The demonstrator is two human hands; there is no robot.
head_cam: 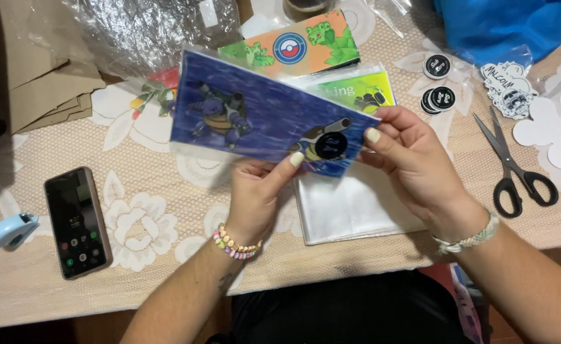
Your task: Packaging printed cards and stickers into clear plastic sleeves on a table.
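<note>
A counter (51,299) fills nearly the whole view, covered by a beige lace cloth (159,223) patterned with large white flowers. Its near edge runs across the bottom, with dark shadow below it. Light falls evenly and warm over the cloth, dimming toward the upper left corner

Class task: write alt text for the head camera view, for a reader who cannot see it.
Both hands, left hand and right hand, hold a blue illustrated card in a clear sleeve above a lace tablecloth. A phone lies left, black scissors right.
</note>
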